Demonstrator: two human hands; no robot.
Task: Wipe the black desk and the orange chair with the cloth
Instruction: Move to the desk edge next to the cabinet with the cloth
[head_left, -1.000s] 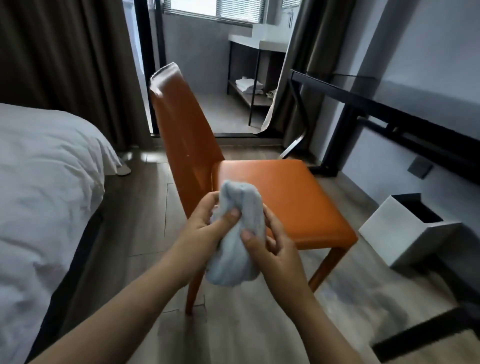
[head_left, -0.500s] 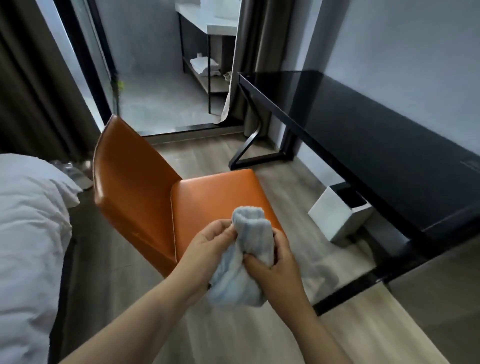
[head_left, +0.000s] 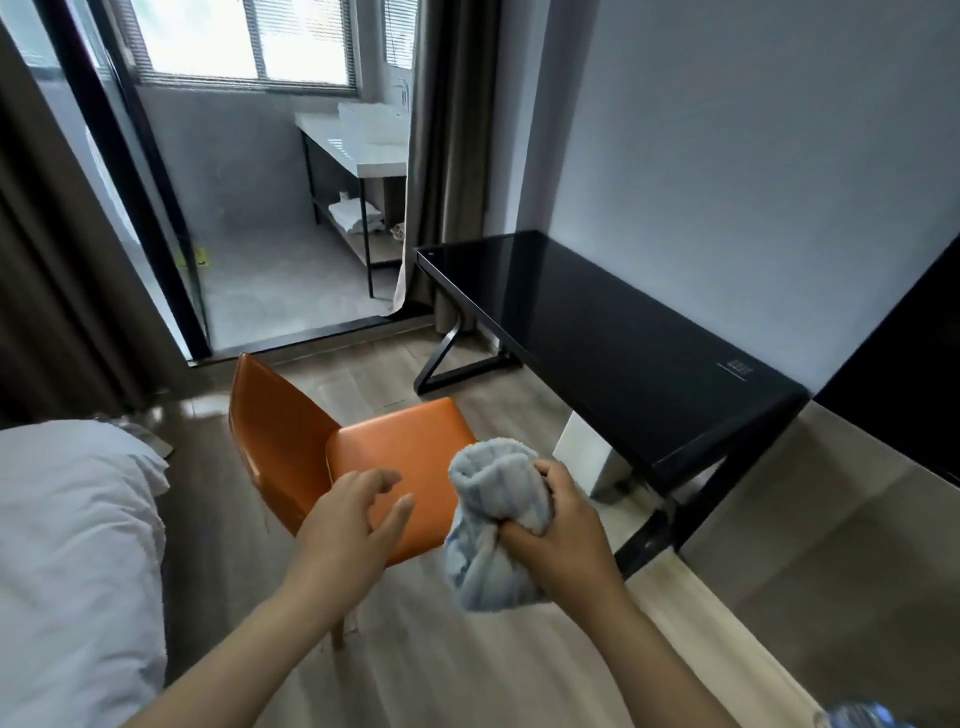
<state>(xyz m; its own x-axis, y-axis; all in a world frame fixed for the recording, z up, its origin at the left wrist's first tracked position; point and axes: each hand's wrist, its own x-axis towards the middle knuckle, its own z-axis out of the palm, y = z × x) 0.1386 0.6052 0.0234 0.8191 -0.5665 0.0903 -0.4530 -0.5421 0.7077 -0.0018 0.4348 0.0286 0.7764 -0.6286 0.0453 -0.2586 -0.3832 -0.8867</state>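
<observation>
Fingers, R hand (head_left: 563, 545): curled round cloth (head_left: 493, 499), long axis near vertical, folded end up. L hand (head_left: 348, 525): spread, empty.

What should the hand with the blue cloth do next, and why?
Probably carry the cloth right and set it down on the black desk. The right hand alone grips it bunched in the air, the left hand is open and holds nothing, and the cloth touches neither desk nor orange chair.

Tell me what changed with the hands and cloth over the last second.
The left hand let go of the light blue cloth and moved off leftward, fingers spread. The right hand still grips it. The orange chair and black desk stay untouched.
</observation>
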